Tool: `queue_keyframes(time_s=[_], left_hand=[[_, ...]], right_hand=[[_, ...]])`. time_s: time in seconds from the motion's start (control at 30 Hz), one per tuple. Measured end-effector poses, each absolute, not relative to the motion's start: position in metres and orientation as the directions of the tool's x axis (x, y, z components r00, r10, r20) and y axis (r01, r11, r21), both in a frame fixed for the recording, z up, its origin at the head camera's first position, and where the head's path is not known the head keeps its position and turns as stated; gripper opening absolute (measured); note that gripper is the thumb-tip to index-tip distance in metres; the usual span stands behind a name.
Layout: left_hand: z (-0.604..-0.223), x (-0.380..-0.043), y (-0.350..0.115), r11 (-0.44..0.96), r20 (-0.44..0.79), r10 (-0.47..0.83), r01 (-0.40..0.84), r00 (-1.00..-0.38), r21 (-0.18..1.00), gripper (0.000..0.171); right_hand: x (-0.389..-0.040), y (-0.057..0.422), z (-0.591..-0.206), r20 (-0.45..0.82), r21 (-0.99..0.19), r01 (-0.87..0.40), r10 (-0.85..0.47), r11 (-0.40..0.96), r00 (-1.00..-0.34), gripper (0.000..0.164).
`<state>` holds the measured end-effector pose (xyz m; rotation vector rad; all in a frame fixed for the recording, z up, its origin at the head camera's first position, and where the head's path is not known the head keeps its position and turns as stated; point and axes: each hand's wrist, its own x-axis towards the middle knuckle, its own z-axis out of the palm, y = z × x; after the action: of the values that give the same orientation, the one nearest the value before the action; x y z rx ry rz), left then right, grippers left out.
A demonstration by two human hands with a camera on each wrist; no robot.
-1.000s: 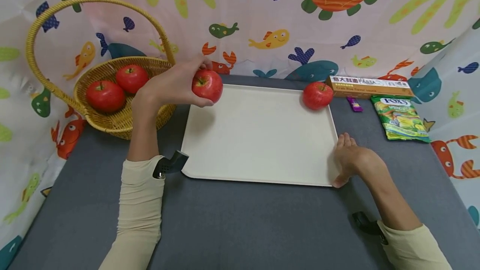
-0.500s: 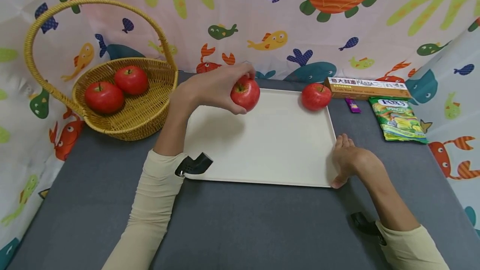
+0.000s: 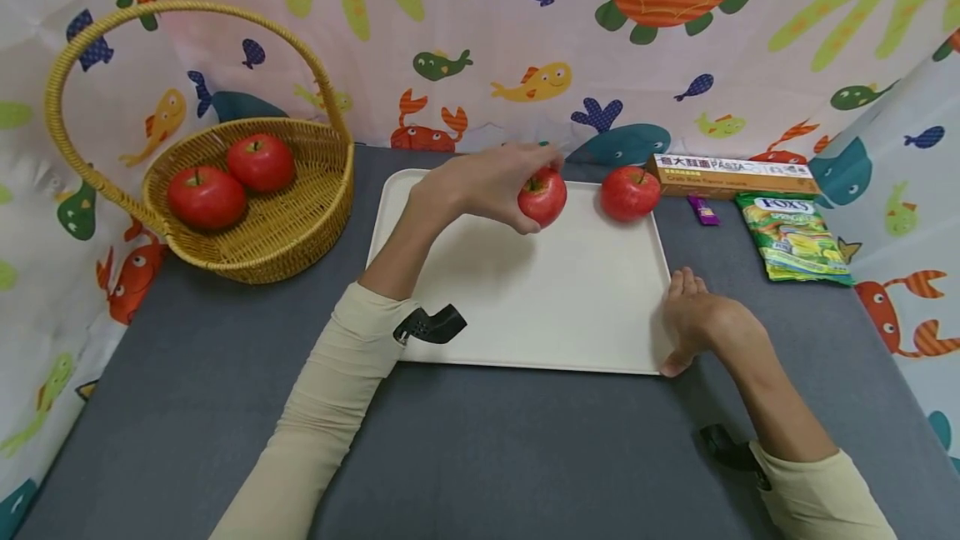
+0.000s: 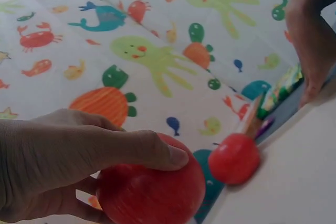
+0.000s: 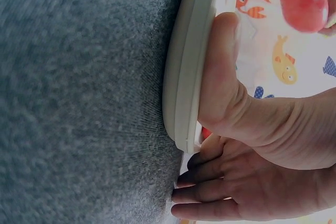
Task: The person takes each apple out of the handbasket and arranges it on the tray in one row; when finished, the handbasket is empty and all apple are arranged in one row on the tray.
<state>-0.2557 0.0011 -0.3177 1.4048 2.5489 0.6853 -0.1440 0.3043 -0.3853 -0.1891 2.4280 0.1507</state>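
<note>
Around the off-white tray (image 3: 555, 298) as clock face, the left hand (image 3: 483, 180) grips a red apple (image 3: 544, 200) above it towards one o'clock; a second ago both were near ten. A second apple (image 3: 630, 192) sits on the tray at two, beside a box (image 3: 738, 177) reading "PASTA". A "FOX'S" bag (image 3: 793, 238) lies at three. Well apart, the right hand (image 3: 701, 322) rests on the tray's edge past three, fingers extended.

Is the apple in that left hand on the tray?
Off it: the left hand holds the apple up, their shadow apart on the tray.
</note>
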Motion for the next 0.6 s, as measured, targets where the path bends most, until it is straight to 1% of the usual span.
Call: queue_keyframes(time_s=[0.17, 0.3, 0.37, 0.5, 0.53, 0.6], left_hand=[[-0.339, -0.273, 0.021, 0.450, 0.117, 0.818, 0.752, -0.563, 0.481, 0.069], [-0.361, -0.285, 0.034, 0.497, 0.130, 0.783, 0.738, -0.608, 0.457, 0.073], [-0.368, -0.289, 0.039, 0.527, 0.138, 0.761, 0.729, -0.634, 0.437, 0.067], [-0.375, -0.294, 0.049, 0.562, 0.212, 0.710, 0.722, -0.672, 0.404, 0.038], [-0.375, -0.295, 0.052, 0.570, 0.227, 0.700, 0.721, -0.677, 0.394, 0.034], [-0.379, -0.295, 0.057, 0.586, 0.237, 0.689, 0.719, -0.685, 0.373, 0.032]], right_hand=[[-0.145, 0.306, -0.384, -0.663, 0.037, -0.151, -0.088, 0.988, -0.744, 0.150], [-0.145, 0.307, -0.384, -0.670, 0.009, -0.129, -0.090, 0.992, -0.737, 0.150], [-0.145, 0.307, -0.384, -0.673, 0.004, -0.128, -0.092, 0.992, -0.734, 0.150], [-0.145, 0.307, -0.384, -0.672, -0.003, -0.126, -0.095, 0.992, -0.734, 0.150], [-0.146, 0.308, -0.383, -0.671, -0.005, -0.125, -0.096, 0.992, -0.736, 0.150], [-0.145, 0.307, -0.384, -0.669, -0.010, -0.125, -0.100, 0.992, -0.737, 0.150]])
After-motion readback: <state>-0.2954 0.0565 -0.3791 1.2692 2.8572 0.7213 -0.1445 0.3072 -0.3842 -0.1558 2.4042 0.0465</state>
